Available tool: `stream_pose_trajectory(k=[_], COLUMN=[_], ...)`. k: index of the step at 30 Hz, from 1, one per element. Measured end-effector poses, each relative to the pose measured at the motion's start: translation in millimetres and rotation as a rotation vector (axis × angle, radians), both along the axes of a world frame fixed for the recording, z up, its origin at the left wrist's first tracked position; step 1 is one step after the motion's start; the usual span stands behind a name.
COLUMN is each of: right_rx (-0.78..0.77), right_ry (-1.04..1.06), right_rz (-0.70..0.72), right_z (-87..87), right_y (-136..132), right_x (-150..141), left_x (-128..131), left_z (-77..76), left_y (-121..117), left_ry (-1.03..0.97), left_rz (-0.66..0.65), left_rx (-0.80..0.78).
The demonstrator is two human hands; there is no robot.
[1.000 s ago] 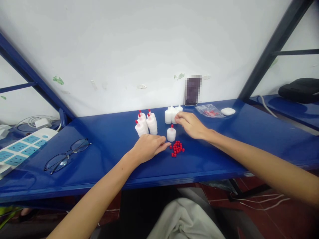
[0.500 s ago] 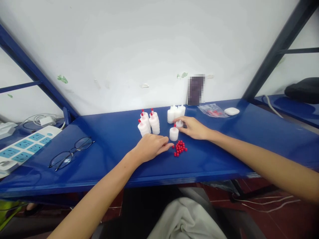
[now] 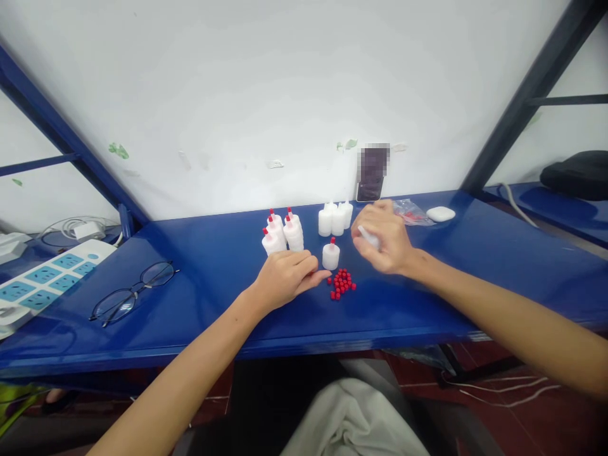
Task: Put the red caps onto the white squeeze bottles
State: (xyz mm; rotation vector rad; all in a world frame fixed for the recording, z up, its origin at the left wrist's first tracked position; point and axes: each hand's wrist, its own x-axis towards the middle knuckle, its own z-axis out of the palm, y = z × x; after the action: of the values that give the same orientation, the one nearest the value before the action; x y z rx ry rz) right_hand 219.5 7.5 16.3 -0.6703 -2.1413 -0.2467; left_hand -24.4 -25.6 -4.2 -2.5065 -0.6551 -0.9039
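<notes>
My right hand [image 3: 387,240] is closed around a small white bottle [image 3: 369,237], its bare nozzle pointing up and left; the fingers cover most of it. My left hand [image 3: 287,277] hovers low with its fingers curled and the thumb stretched toward a loose pile of red caps [image 3: 342,283]. Whether anything is pinched inside the left fingers is hidden. Between the hands stands one white bottle with a red cap [image 3: 331,256]. Behind the left hand, several red-capped bottles [image 3: 293,233] stand in rows. Farther back, a few uncapped bottles [image 3: 337,221] stand together.
Eyeglasses [image 3: 135,292] and a white power strip [image 3: 47,278] lie at the left of the blue table [image 3: 213,253]. A phone [image 3: 370,174] leans on the wall. To its right lie a plastic bag with red pieces [image 3: 412,214] and a white rounded case [image 3: 441,214].
My right hand has moved right and lifted a white bottle off the table from beside the lone capped one, tilting it. My left hand has stayed almost still.
</notes>
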Motion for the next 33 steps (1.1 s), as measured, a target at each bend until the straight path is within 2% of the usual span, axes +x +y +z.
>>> stream_pose_trajectory(k=[3,9,12,17,27,33], right_rx=[-0.073,-0.012,-0.012,-0.102,-0.235,-0.414], right_ry=[-0.145,-0.256,-0.346,-0.462,-0.474,-0.483], right_rz=[0.163,0.260,0.304,0.300,0.322,0.358], right_z=[-2.4,-8.3,-7.3,-7.9,-5.1,0.8], right_y=[-14.7,-24.9,-24.8,-27.3,-26.9,-34.2], right_x=[-11.8,-25.6,-25.3,-27.2,-29.0,-30.5], left_x=[-1.0,-0.6,0.8,1.6,2.6,1.9], left_z=[2.0,7.0,8.2,7.2,8.1,5.9], left_y=[-1.7,-5.8,-6.7,-6.4,-8.3,-6.0], left_ry=[-0.041,-0.034,-0.018,-0.020,-0.020,-0.019], left_rz=[-0.022,-0.145,-0.175,-0.172,-0.175,-0.182], left_rx=[0.118,0.332,0.385,0.400,0.404,0.403])
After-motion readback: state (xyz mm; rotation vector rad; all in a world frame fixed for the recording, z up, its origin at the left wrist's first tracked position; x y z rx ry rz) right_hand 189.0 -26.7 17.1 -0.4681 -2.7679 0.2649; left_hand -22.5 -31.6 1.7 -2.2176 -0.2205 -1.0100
